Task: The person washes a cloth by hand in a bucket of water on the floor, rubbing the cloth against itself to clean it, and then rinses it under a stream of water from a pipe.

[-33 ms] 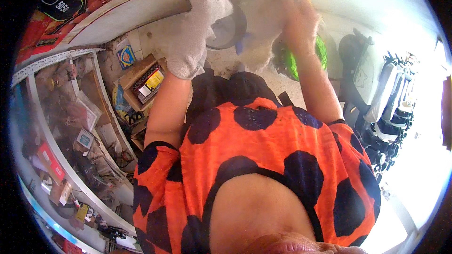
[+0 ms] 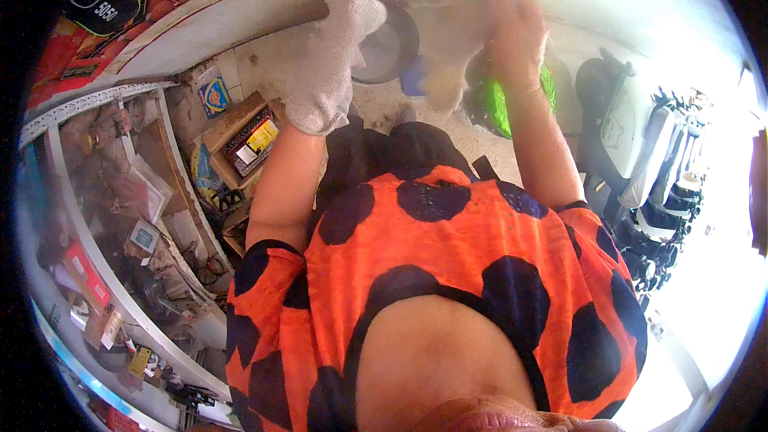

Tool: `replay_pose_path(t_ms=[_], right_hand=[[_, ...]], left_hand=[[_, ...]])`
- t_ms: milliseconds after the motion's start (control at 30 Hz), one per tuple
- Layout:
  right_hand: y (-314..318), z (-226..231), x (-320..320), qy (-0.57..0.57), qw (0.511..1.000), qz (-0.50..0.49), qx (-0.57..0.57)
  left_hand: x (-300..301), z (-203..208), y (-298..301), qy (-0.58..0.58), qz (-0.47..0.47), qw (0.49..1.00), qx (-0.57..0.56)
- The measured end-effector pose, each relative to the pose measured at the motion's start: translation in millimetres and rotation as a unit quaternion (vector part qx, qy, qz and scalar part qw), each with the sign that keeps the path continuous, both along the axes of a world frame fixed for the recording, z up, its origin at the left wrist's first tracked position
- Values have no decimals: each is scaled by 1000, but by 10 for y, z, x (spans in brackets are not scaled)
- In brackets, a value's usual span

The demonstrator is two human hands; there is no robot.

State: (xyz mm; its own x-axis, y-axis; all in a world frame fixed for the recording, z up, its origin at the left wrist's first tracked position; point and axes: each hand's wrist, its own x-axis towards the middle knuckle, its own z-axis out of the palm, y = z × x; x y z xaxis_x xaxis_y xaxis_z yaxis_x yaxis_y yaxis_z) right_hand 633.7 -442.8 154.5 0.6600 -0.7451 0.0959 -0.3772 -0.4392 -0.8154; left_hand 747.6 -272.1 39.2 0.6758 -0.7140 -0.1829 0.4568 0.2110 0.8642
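The pale cloth [image 2: 454, 48] is just past twelve o'clock, blurred and not yet set down; what else is finished or left cannot be judged. At one o'clock the bare right hand [image 2: 518, 38], forearm stretched forward, looks closed on it. At eleven the left hand [image 2: 340, 36], inside a white glove [image 2: 316, 104], points forward; its grip cannot be told.

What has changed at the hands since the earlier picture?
The right hand shifted slightly up and to the right in the view; the blurred pale material beside it moved too. More of a blue patch shows there. The white-covered left hand sits slightly lower at its tip. Nothing was visibly taken up or let go. The green item and cardboard box stayed put.
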Motion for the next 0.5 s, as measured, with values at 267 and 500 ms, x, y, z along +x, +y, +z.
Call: replay_pose_path(t_ms=[267,500], right_hand=[[447,-33,278,-86,946,241,-201],[889,-408,10,-50,879,454,-136]], left_hand=[[-48,-23,-154,-244,-108,959,99],[-121,-96,-272,246,18,941,-233]])
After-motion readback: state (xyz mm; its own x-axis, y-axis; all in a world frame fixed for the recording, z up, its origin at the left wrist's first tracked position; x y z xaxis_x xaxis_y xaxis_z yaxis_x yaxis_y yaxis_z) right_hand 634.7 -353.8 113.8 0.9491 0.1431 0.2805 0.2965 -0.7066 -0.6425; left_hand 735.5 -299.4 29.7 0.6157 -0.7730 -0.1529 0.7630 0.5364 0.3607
